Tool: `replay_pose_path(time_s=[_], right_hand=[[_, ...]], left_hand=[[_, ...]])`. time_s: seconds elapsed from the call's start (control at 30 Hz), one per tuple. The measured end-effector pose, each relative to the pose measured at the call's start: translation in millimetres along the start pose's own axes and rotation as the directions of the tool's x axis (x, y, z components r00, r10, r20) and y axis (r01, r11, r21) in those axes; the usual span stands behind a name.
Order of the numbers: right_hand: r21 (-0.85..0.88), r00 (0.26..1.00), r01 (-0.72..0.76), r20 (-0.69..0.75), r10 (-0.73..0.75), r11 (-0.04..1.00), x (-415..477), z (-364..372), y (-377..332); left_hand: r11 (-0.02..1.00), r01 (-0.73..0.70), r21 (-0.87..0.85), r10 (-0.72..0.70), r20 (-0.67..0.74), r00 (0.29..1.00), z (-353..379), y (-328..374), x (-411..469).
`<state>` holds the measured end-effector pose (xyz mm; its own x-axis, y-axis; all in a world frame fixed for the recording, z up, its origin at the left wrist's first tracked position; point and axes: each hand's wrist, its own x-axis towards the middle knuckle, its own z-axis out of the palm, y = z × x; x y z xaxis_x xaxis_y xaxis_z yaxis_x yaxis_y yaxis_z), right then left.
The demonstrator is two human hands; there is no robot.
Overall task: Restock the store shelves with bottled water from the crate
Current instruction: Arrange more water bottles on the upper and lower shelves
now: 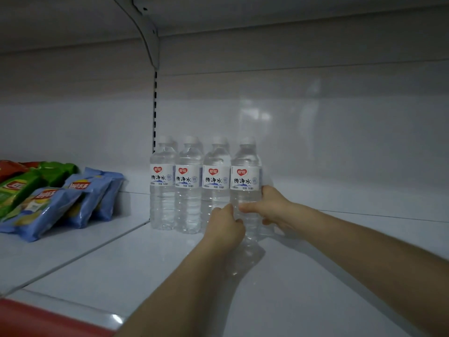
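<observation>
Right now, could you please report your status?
Left hand, right hand grip rightmost water bottle. Upright, fourth in front row. Chip bags apart, leftward.

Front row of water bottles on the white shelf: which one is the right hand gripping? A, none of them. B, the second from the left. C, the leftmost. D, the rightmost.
D: the right hand curls its thumb across the front of the rightmost clear plastic water bottle, just below its white label.
</observation>
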<state>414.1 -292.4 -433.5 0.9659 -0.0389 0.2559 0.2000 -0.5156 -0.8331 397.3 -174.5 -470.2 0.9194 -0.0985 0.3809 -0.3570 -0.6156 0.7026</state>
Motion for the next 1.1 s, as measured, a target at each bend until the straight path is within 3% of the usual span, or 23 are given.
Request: replay_pose_path(time_s=[0.3, 0.4, 0.5, 0.73, 0.93, 1.0, 1.1], right_hand=[[-0.113, 0.998, 0.015, -0.052, -0.021, 0.994, -10, 4, -7], [-0.143, 0.998, 0.025, -0.048, -0.032, 0.989, -25, -2, -12], [-0.195, 0.986, 0.031, -0.154, -0.062, 0.980, -44, -14, -17], [-0.017, 0.962, 0.186, -0.203, -0.185, 0.982, -116, -30, -23], [0.046, 0.906, 0.389, -0.201, -0.373, 0.920, -206, -41, -30], [0.088, 0.888, 0.442, -0.180, -0.422, 0.893, -239, -38, -23], [0.179, 0.883, 0.469, -0.120, -0.453, 0.865, -284, -27, 0]], left_hand=[[0.999, -0.005, -0.048, 0.006, 0.015, 1.000, -1, 0, -2], [0.999, -0.036, -0.032, 0.034, -0.063, 0.997, -6, 3, -4], [0.997, -0.074, -0.023, 0.070, -0.159, 0.985, -12, 8, -9], [0.967, -0.256, -0.016, 0.237, -0.325, 0.916, -36, 50, -47], [0.860, -0.480, -0.172, 0.373, -0.430, 0.822, -40, 83, -142], [0.831, -0.515, -0.211, 0.375, -0.472, 0.798, -33, 80, -177], [0.806, -0.498, -0.321, 0.322, -0.467, 0.823, -15, 64, -225]])
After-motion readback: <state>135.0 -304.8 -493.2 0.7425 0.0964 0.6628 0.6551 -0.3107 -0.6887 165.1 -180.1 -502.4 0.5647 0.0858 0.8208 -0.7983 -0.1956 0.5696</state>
